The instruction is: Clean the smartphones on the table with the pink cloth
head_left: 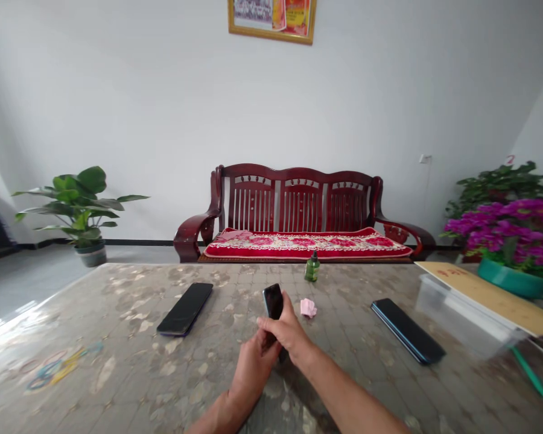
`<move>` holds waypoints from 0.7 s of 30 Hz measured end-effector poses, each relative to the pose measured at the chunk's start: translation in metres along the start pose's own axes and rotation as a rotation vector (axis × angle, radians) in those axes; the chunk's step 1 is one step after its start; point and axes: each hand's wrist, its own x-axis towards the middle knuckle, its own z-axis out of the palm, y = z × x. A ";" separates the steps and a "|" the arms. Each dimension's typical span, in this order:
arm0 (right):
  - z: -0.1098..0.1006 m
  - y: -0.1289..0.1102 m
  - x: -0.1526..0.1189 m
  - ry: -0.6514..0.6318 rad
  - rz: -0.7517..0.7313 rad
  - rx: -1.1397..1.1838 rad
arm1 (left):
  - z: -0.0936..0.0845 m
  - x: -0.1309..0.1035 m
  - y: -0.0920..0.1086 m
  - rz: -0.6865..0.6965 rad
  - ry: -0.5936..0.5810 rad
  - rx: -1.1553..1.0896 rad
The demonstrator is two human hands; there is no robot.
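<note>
From my remote viewpoint I record one slim black phone with a pale edge (273,298) between the hands, over the middle of the patterned grey-brown worktop (131,377). Its long axis runs away from the body, the far end leaning slightly left. The right hand (292,330) lies along its right side, thumb across the dark face, and is the nearer to the far end. The left hand (252,360) is closed about the near end; its fingertips are partly hidden. I find both hands narrow, holding that phone; I cannot tell whether it touches the surface. A crumpled pink tissue (308,308) lies just right of the right hand. A large black phone (186,308) rests well to the left, and a dark blue-edged phone (407,330) well to the right.
</note>
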 end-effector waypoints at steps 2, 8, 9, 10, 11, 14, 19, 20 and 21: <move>0.001 -0.003 -0.004 -0.011 0.017 0.041 | 0.000 -0.005 0.006 0.026 -0.067 0.026; -0.041 -0.008 -0.004 -0.084 -0.026 -0.049 | -0.006 -0.006 0.005 0.119 -0.162 0.085; -0.057 -0.009 0.000 -0.061 -0.060 -0.112 | -0.010 -0.004 0.002 0.128 -0.123 0.136; -0.077 -0.009 0.004 -0.033 -0.095 -0.189 | -0.013 -0.002 -0.001 0.135 -0.078 0.186; -0.098 -0.010 0.010 -0.008 -0.132 -0.266 | -0.017 0.000 -0.004 0.142 -0.052 0.232; -0.168 -0.013 0.024 0.149 -0.060 -0.593 | -0.026 0.005 -0.006 0.109 -0.020 0.347; -0.257 -0.013 0.028 0.414 0.271 -1.224 | -0.028 0.007 0.001 0.113 -0.044 0.426; -0.266 -0.011 0.027 0.419 0.305 -1.280 | -0.027 0.008 0.001 0.119 -0.049 0.430; -0.273 -0.007 0.025 0.419 0.321 -1.321 | -0.027 0.008 0.001 0.124 -0.051 0.432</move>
